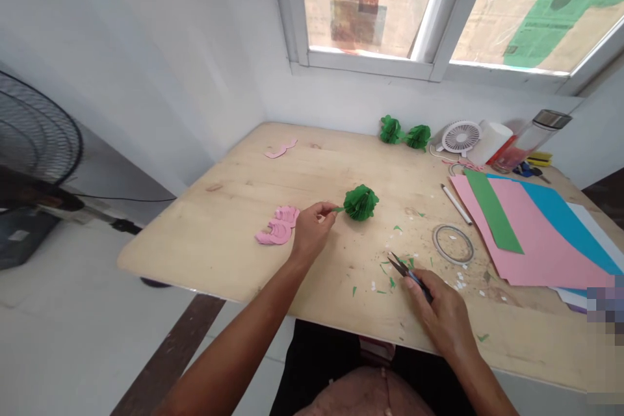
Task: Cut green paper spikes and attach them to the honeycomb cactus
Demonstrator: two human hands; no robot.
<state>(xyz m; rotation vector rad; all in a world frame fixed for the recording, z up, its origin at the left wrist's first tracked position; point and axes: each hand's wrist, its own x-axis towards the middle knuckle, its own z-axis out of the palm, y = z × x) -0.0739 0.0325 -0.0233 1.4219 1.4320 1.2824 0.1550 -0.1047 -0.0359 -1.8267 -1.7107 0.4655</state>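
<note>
My left hand pinches the narrow green stem of a folded green paper pom-pom, which is at the middle of the table. In my right hand is a pair of dark-bladed scissors, low over the tabletop and pointing up and left. Small green paper scraps lie around the blades. Just left of my left hand sit curled pink paper pieces, partly layered. Whether the scissor blades touch the table I cannot tell.
Two more green pom-poms stand against the wall. A small white fan, a glass bottle and stacked coloured paper take up the right side. A tape roll and a white pen lie nearer. One pink strip is far left.
</note>
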